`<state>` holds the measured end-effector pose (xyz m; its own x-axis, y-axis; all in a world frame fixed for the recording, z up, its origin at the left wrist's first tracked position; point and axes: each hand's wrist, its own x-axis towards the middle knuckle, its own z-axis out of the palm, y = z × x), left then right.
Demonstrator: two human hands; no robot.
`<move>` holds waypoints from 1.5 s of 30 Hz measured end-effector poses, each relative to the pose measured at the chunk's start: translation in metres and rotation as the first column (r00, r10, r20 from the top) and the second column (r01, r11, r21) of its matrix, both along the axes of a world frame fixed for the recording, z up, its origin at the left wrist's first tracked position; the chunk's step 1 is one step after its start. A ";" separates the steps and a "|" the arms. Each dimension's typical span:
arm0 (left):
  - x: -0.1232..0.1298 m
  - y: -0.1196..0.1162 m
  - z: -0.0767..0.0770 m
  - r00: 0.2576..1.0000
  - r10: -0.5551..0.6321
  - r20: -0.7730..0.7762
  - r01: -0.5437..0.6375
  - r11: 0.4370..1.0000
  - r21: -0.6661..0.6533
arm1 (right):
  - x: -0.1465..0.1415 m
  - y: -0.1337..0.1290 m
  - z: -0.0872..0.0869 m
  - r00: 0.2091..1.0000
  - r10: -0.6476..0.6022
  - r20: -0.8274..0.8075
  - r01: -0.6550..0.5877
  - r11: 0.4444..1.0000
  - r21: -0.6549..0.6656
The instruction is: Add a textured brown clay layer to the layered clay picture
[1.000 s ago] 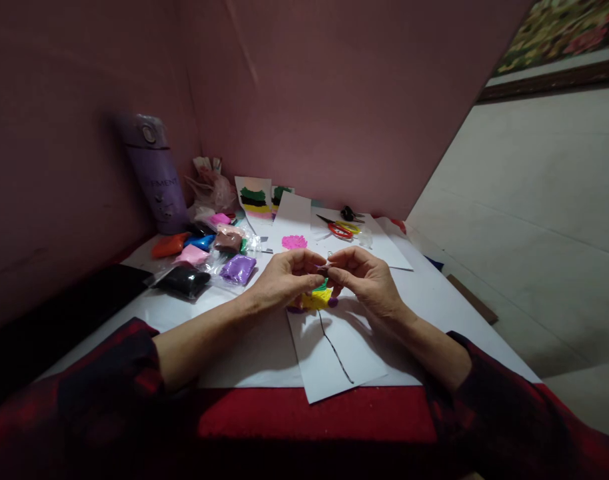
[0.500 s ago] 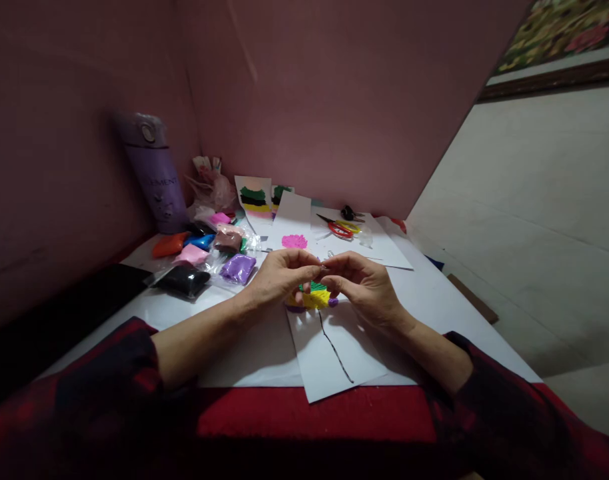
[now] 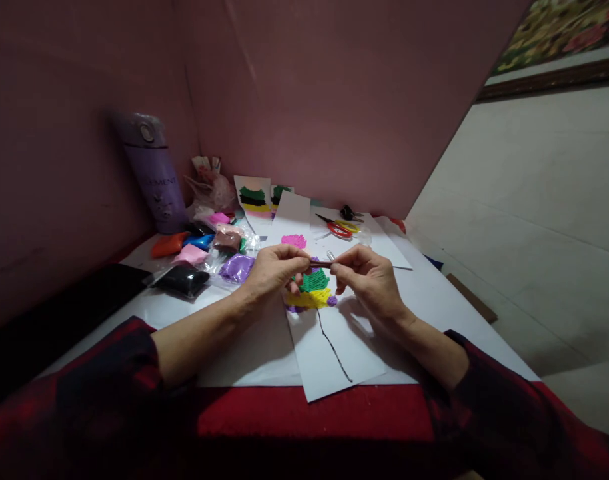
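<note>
A thin brown clay-like strand (image 3: 321, 264) is held roughly level above a white rectangular paper sheet (image 3: 309, 353), its ends pinched thumb-to-finger by left hand (image 3: 279, 270) and right hand (image 3: 372, 277). Forearms (image 3: 199, 343) are angled inward; green and yellow textured patches (image 3: 313, 281) are seen beneath the fingers.

Red-covered table (image 3: 314, 413); white sheet (image 3: 244, 360) on it, bearing coloured packets (image 3: 184, 282), card (image 3: 317, 363).

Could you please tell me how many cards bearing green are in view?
3: a near card below the left hand and right hand; a striped card at the back; and, right of it, another card partly hidden by a white card. Others may be hidden.
</note>
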<state>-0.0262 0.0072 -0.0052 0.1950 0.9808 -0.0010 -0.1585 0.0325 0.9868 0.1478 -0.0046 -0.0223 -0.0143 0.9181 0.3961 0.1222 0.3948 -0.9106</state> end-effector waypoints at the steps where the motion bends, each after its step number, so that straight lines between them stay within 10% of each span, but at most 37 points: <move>1: -0.001 0.001 -0.001 0.999 0.031 0.034 -0.031 1.000 -0.003 | 0.001 0.001 0.001 1.000 -0.027 -0.017 0.027 0.999 -0.019; 25: 0.000 0.003 -0.004 0.990 -0.106 -0.097 0.111 0.992 0.055 | -0.002 -0.001 -0.009 0.951 0.285 -0.119 -0.294 0.953 -0.072; 45: 0.002 0.000 -0.005 0.951 -0.157 -0.267 0.188 0.977 0.097 | -0.003 -0.003 -0.003 0.983 0.183 0.018 -0.182 0.982 -0.055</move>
<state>-0.0240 0.0076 -0.0098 0.3700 0.9281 0.0422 0.0982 -0.0843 0.9916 0.1447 -0.0072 -0.0249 -0.1916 0.9189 0.3448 0.0733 0.3637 -0.9286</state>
